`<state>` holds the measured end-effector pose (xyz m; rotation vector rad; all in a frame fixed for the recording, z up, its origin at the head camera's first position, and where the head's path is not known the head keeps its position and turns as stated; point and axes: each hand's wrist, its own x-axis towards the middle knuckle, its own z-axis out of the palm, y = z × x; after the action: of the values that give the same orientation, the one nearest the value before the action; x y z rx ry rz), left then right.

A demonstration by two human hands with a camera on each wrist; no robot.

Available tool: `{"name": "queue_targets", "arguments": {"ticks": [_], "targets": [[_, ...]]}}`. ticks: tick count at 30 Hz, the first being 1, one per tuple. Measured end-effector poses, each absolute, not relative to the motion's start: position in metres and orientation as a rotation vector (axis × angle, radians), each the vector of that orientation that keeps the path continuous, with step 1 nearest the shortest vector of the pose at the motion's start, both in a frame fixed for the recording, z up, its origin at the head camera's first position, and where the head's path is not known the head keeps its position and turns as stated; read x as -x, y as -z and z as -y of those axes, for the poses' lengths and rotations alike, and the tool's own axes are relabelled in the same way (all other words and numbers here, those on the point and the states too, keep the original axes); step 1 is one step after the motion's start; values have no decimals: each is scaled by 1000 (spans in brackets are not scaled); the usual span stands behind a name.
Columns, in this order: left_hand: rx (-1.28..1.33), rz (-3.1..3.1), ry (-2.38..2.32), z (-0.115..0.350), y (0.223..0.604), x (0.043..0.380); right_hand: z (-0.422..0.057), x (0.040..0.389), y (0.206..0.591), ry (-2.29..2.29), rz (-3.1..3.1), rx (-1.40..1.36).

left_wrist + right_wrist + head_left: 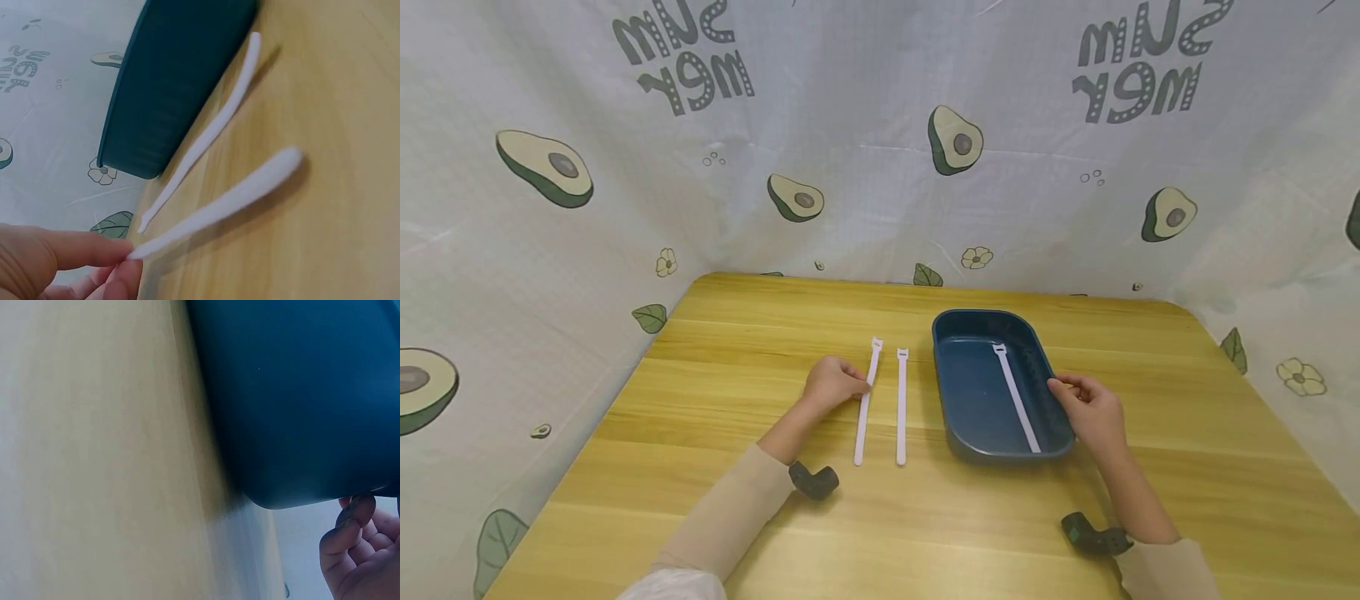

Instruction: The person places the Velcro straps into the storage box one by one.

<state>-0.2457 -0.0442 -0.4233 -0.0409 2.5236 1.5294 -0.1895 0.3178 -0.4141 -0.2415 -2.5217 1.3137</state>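
My left hand (833,383) pinches a white hook-and-loop cable tie (862,421) between thumb and fingers, near the middle of its length. In the left wrist view the free end of this tie (231,203) points away from the fingertips over the wood. Just right of it lies a second white cable tie (902,408), its slotted head toward the back. My right hand (1096,414) holds the right rim of a dark blue rectangular basin (966,400), thumb at the edge. Inside the basin a third white tie (1018,402) lies slanted, its head at the far end.
A wood-grain table (760,333) carries everything. Behind it and at both sides hangs a pale curtain (865,150) printed with avocados and leaves. Dark curved devices sit at both wrists, one by the left cuff (814,481) and one by the right cuff (1093,536).
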Motion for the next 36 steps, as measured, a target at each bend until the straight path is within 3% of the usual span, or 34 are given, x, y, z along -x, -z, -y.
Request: {"name": "queue_targets", "arguments": {"ticks": [16,36], "targets": [[121,-2173,-1726,46,413,251,-318,189,414,-1307,2527,248],[25,-2023,-1817,23,390,247,-318,188,413,-1295,2534,241]]}}
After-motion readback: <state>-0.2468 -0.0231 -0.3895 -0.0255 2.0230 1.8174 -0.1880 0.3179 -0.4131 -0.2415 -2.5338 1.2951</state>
